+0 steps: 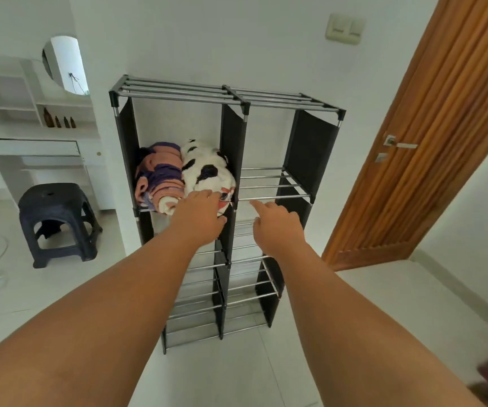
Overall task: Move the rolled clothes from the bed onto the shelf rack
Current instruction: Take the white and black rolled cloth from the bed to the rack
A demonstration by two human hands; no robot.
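A black shelf rack [310,148] with silver bars stands against the white wall. Its upper left compartment holds two rolled clothes side by side: a pink and purple roll [157,177] and a white roll with black patches [204,168]. My left hand [198,218] reaches to the front of the white roll, fingertips touching its near end, holding nothing. My right hand [278,224] is in front of the upper right compartment's bars, index finger extended, the other fingers loosely curled, empty. The bed is out of sight.
A dark plastic stool [57,221] stands on the floor to the left. Behind it is a white dressing table [37,142] with brown bottles and a round mirror. A wooden door [430,136] is at the right. A white cable lies on the floor at far left.
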